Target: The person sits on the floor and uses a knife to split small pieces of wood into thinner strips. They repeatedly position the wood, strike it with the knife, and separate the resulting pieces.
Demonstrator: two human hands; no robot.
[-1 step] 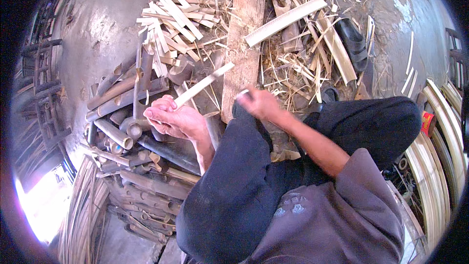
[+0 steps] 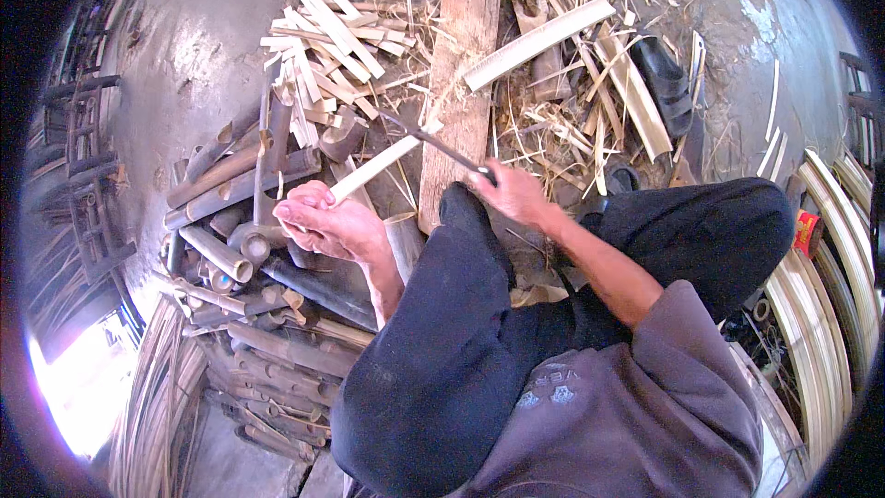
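Note:
My left hand [image 2: 327,226] is closed around the lower end of a pale bamboo strip [image 2: 376,168], which slants up to the right with its far end over the wooden plank [image 2: 461,55]. A handle is gripped in my right hand [image 2: 513,194], and from it the dark, narrow blade of a knife [image 2: 441,145] runs up to the left. That blade crosses the strip close to its far end. Whether it is biting into the bamboo I cannot tell.
Cut bamboo strips [image 2: 336,32] lie heaped beyond my left hand. Dark bamboo tubes [image 2: 240,184] are piled at the left. A wide pale strip with fine edge marks [image 2: 539,43] rests across the plank. Shavings [image 2: 562,129] and a black sandal [image 2: 662,83] lie to the right.
My right hand has shifted slightly right and is less blurred. The knife blade now shows plainly across the strip. My left hand and the strip have barely moved.

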